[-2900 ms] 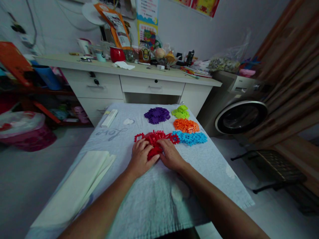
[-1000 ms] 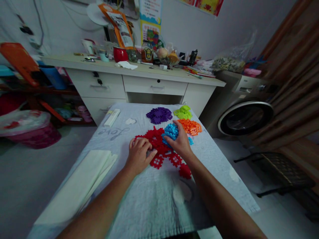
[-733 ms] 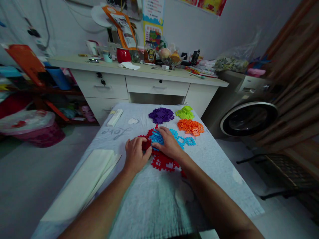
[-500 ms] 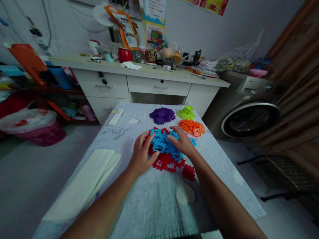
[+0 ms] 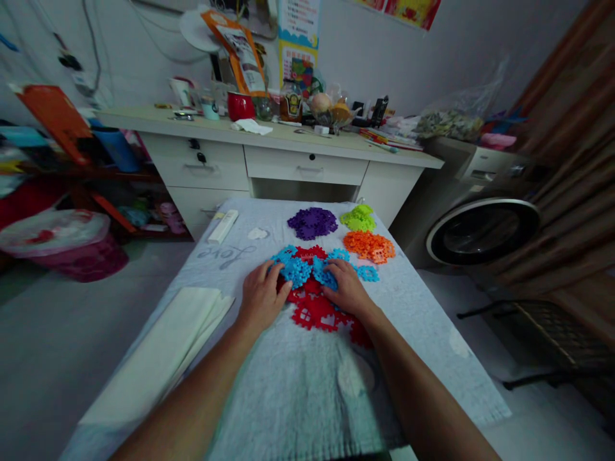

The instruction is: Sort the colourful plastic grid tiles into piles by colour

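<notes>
Flat plastic snap pieces lie in colour heaps on a cloth-covered table [image 5: 288, 384]. Red pieces [image 5: 314, 312] and blue pieces [image 5: 295, 269] are mixed together at the middle. My left hand [image 5: 262, 298] rests palm down on the left side of this mix, fingers spread over blue pieces. Touching blue and red pieces on the right side is my right hand [image 5: 348, 289], also flat with fingers apart. Purple pieces [image 5: 312, 222], green pieces [image 5: 359, 218] and orange pieces [image 5: 369, 246] lie beyond as separate heaps.
A folded white cloth [image 5: 158, 352] lies at the table's left edge, a small white box [image 5: 223, 225] at the far left. Behind stand a cluttered desk with drawers [image 5: 269, 153] and, to the right, a washing machine [image 5: 480, 218]. A pink basin [image 5: 62, 246] sits on the floor left.
My right hand fetched blue pieces from their heap and dropped them on the red ones. Both hands have since spread the blue and red pieces outward across the cloth.
</notes>
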Demonstrator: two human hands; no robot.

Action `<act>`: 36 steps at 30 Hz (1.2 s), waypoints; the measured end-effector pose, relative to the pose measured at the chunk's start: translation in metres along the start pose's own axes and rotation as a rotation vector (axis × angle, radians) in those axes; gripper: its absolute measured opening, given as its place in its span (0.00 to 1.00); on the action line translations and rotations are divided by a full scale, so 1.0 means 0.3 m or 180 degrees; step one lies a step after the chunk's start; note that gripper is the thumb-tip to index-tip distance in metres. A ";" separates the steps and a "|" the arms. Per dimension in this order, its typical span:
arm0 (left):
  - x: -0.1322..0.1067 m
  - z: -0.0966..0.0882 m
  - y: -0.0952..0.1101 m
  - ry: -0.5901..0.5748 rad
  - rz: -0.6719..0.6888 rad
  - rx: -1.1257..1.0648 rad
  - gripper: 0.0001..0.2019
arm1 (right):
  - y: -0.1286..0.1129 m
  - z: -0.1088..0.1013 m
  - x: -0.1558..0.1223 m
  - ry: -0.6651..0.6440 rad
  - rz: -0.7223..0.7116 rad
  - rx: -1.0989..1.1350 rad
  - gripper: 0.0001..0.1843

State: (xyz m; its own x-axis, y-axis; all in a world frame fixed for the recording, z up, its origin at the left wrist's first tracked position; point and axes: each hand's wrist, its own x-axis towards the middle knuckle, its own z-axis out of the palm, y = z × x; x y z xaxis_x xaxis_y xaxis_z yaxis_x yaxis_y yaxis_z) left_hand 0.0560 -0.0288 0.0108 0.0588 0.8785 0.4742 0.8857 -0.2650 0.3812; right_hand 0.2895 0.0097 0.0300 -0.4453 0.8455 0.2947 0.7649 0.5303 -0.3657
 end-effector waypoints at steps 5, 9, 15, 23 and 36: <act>-0.001 -0.027 0.011 0.0178 -0.0194 0.0373 0.17 | 0.017 -0.009 -0.008 0.0431 0.0445 0.0010 0.15; 0.002 -0.031 0.039 0.0174 0.0195 0.0037 0.20 | 0.017 -0.001 -0.014 0.0942 0.0615 0.0206 0.15; -0.011 -0.007 0.086 -0.0509 0.0915 -0.0734 0.26 | -0.046 -0.014 0.032 0.1294 0.0619 0.0701 0.16; -0.007 -0.014 0.095 -0.0575 0.0807 -0.0447 0.14 | -0.110 -0.004 0.096 0.0654 0.0284 0.1057 0.17; 0.000 -0.017 0.055 0.0082 0.0211 0.0111 0.11 | -0.037 -0.003 0.032 0.0604 0.0080 -0.0208 0.06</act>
State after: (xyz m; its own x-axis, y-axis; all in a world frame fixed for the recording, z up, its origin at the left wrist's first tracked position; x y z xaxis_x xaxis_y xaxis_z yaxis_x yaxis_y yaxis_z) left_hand 0.0683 -0.0351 0.0210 0.1064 0.8488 0.5179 0.8958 -0.3079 0.3206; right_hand 0.2772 0.0117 0.0376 -0.3346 0.8283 0.4494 0.8060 0.4986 -0.3189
